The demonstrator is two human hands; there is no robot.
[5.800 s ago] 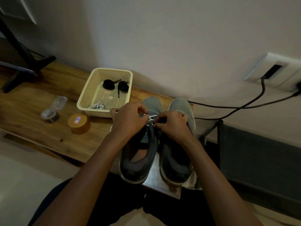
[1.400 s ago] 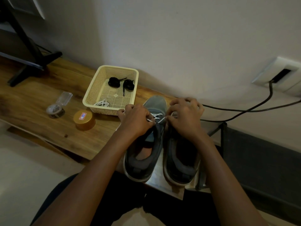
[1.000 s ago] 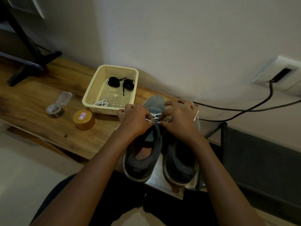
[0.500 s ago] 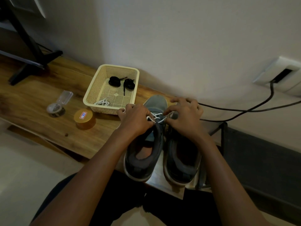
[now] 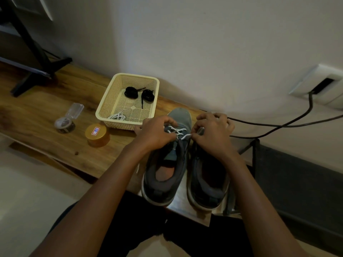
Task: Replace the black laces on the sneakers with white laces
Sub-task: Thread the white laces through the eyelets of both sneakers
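Two grey sneakers stand side by side at the wooden table's near edge, heels toward me. The left sneaker [image 5: 169, 164] has a white lace [image 5: 177, 131] crossed through its front eyelets. My left hand [image 5: 155, 133] pinches the lace on the left side of that shoe. My right hand [image 5: 213, 133] pinches the lace's other end at the right, and covers the front of the right sneaker [image 5: 207, 180]. Two coiled black laces [image 5: 140, 93] and a second white lace [image 5: 117, 116] lie in the cream basket [image 5: 106, 108].
A gold-lidded round tin [image 5: 96, 134] and a small clear container [image 5: 67, 119] sit left of the basket on the table [image 5: 37, 112]. A black stand's foot [image 5: 37, 71] is at the back left. Dark cables [image 5: 278, 125] run from a wall socket at the right.
Both hands stay at the left sneaker's front eyelets; my right hand shifted slightly right and back, drawing the white lace across. The sneakers and basket have not moved.
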